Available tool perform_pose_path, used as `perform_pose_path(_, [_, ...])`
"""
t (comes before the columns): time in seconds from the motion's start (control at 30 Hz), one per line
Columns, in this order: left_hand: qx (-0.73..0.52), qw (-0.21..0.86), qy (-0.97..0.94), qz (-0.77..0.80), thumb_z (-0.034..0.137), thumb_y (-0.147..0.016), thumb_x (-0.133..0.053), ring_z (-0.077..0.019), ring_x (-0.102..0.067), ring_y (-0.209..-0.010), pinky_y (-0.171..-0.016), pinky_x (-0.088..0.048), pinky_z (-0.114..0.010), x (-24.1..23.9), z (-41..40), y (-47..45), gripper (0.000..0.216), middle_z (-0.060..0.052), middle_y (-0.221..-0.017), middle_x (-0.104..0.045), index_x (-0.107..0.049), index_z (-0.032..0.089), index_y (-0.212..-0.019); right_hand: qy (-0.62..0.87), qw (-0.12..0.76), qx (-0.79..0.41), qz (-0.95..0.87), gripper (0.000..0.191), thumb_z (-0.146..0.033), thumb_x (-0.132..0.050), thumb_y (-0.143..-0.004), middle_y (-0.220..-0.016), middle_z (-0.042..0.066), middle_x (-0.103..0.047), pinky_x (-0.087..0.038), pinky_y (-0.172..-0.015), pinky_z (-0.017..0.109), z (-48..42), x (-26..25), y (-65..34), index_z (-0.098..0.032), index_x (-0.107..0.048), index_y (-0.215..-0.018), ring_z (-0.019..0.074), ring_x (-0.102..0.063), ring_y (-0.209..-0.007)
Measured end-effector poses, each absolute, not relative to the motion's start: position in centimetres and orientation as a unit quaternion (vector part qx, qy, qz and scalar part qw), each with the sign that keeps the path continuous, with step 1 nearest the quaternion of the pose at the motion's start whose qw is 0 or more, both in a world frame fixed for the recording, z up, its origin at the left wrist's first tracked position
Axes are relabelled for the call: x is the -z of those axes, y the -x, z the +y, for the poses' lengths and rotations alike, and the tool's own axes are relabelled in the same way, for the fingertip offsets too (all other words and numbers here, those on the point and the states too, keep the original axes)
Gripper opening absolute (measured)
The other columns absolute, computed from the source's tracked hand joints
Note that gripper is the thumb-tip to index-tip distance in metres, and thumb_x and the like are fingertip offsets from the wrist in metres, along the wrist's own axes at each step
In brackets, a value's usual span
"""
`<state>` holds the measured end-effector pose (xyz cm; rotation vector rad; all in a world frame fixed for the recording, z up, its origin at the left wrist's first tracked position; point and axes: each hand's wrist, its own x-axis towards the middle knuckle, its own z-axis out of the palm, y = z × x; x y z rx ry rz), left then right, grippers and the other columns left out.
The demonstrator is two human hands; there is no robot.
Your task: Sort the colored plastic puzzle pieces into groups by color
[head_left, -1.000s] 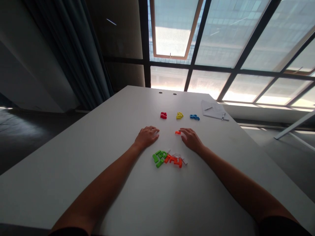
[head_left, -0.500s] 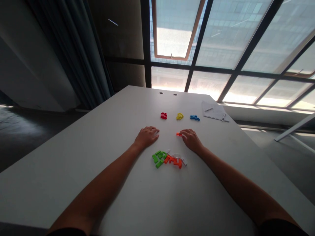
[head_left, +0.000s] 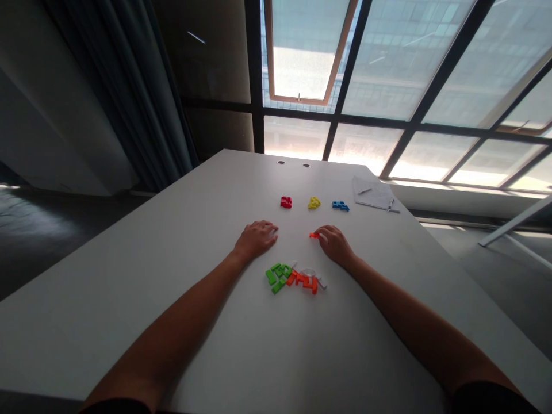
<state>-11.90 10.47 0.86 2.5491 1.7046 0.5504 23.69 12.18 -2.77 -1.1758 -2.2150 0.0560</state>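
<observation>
The right hand (head_left: 335,244) pinches a small orange piece (head_left: 314,235) with its fingertips, low on the white bench (head_left: 129,276). The left hand (head_left: 257,238) lies flat and spread on the bench, holding nothing, to the left of the orange piece. Nearer the person than the orange piece lies a pile of green pieces (head_left: 278,276) and orange pieces (head_left: 305,281). Past it sit a red piece (head_left: 286,202), a yellow piece (head_left: 314,203) and a blue piece (head_left: 340,205) in a row.

Left hand (head_left: 257,238) flat, palm down; right hand (head_left: 336,244) fingertips pinched.
</observation>
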Motion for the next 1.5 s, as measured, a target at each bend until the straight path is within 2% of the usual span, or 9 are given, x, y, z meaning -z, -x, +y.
perform_pose_path(0.13, [-0.176,0.015,-0.818,0.548,0.038,-0.111,-0.067,-0.0360,-0.074,-0.141,-0.120,-0.061,-0.055,-0.8,10.5,11.9,0.039,-0.012,-0.154,-0.080,-0.086,0.031,-0.144,0.454,0.337,-0.016,-0.825,0.034,-0.014,-0.066,-0.103,-0.138,0.018,-0.081,-0.064,-0.116,0.055,12.3,3.1,-23.7,-0.023,-0.081,-0.134,0.0356,-0.077,-0.126])
perform_pose_path(0.23, [-0.175,0.012,-0.819,0.547,0.038,-0.111,-0.068,-0.0356,-0.074,-0.141,-0.120,-0.061,-0.054,-0.7,10.6,12.0,0.039,-0.012,-0.154,-0.080,-0.086,0.031,-0.144,0.458,0.362,-0.013,-0.812,0.039,-0.015,-0.067,-0.102,-0.140,0.018,-0.080,-0.064,-0.117,0.059,12.4,3.3,-23.7,-0.023,-0.077,-0.139,0.0367,-0.078,-0.124])
perform_pose_path(0.37, [-0.170,0.009,-0.819,0.547,0.037,-0.111,-0.069,-0.0355,-0.074,-0.141,-0.120,-0.061,-0.054,-0.7,10.6,11.9,0.038,-0.011,-0.154,-0.081,-0.085,0.030,-0.144,0.442,0.365,-0.008,-0.819,0.034,-0.016,-0.068,-0.103,-0.138,0.018,-0.081,-0.063,-0.115,0.058,12.5,3.3,-23.8,-0.023,-0.080,-0.134,0.0372,-0.077,-0.125])
perform_pose_path(0.6, [-0.169,0.011,-0.818,0.549,0.036,-0.111,-0.070,-0.0354,-0.074,-0.142,-0.120,-0.061,-0.054,-0.9,10.5,11.9,0.037,-0.011,-0.155,-0.081,-0.085,0.031,-0.145,0.450,0.303,-0.014,-0.840,0.028,-0.010,-0.066,-0.107,-0.123,0.012,-0.087,-0.062,-0.111,0.052,12.6,3.1,-23.8,-0.026,-0.087,-0.116,0.0342,-0.077,-0.118])
perform_pose_path(0.83, [-0.168,0.008,-0.823,0.543,0.036,-0.112,-0.067,-0.0365,-0.074,-0.142,-0.121,-0.060,-0.055,-0.7,10.8,12.1,0.039,-0.012,-0.155,-0.080,-0.084,0.029,-0.146,0.469,0.305,0.008,-0.829,0.032,-0.009,-0.069,-0.107,-0.129,0.015,-0.086,-0.061,-0.109,0.053,12.1,2.7,-23.4,-0.024,-0.084,-0.131,0.0361,-0.078,-0.122])
perform_pose_path(1.07, [-0.180,0.006,-0.832,0.525,0.033,-0.112,-0.067,-0.0350,-0.075,-0.142,-0.123,-0.061,-0.054,-0.5,10.8,12.5,0.037,-0.013,-0.152,-0.081,-0.085,0.029,-0.144,0.384,0.355,0.045,-0.851,0.024,-0.018,-0.065,-0.115,-0.123,0.013,-0.087,-0.060,-0.108,0.050,11.3,1.9,-23.6,-0.025,-0.081,-0.132,0.0334,-0.078,-0.117])
perform_pose_path(1.2, [-0.181,0.004,-0.832,0.525,0.033,-0.111,-0.068,-0.0348,-0.075,-0.141,-0.122,-0.062,-0.054,-0.3,10.9,12.6,0.037,-0.013,-0.152,-0.081,-0.085,0.029,-0.144,0.386,0.337,0.054,-0.857,0.026,-0.017,-0.065,-0.116,-0.126,0.012,-0.087,-0.057,-0.110,0.049,11.0,1.8,-23.6,-0.026,-0.081,-0.135,0.0321,-0.077,-0.119])
perform_pose_path(1.37, [-0.182,-0.001,-0.833,0.523,0.032,-0.110,-0.068,-0.0344,-0.076,-0.138,-0.121,-0.062,-0.054,-0.2,10.9,12.5,0.037,-0.013,-0.151,-0.082,-0.086,0.029,-0.142,0.507,0.267,0.034,-0.819,0.018,-0.017,-0.069,-0.115,-0.126,0.012,-0.088,-0.054,-0.110,0.047,12.3,1.7,-24.1,-0.025,-0.084,-0.121,0.0334,-0.075,-0.123])
perform_pose_path(1.5, [-0.187,0.000,-0.831,0.524,0.031,-0.109,-0.070,-0.0344,-0.077,-0.137,-0.120,-0.063,-0.054,-0.3,10.8,12.5,0.036,-0.013,-0.149,-0.083,-0.086,0.029,-0.141,0.578,0.221,0.023,-0.785,0.022,-0.014,-0.068,-0.113,-0.131,0.014,-0.087,-0.054,-0.110,0.046,15.0,1.2,-23.6,-0.024,-0.084,-0.124,0.0351,-0.074,-0.127])
